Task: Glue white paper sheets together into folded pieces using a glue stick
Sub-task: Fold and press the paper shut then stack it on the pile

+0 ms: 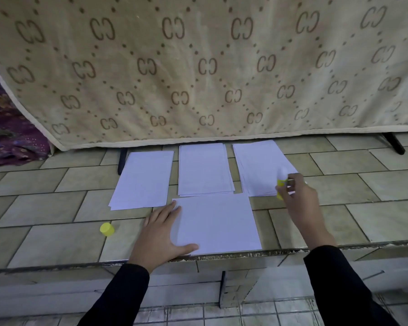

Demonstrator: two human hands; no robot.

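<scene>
Left hand [161, 234], fingers straight and spread, presses flat on the left edge of one white sheet [219, 224] that lies at the front edge of the tiled surface [57, 243]. Right hand [300, 201] grips one uncapped glue stick [281, 181] over the near right corner of the right stack [257, 168]. The stick's long axis stands nearly upright, white tip up, yellow barrel down. Three paper stacks line the rear edge: the left stack [143, 181], the middle stack [204, 170] and the right stack. One yellow cap [107, 229] lies left of the left hand, apart from it. Behind hangs a beige blanket [198, 67] printed with repeated paired-C monograms. Purple fabric [7, 132] shows at the far left.
</scene>
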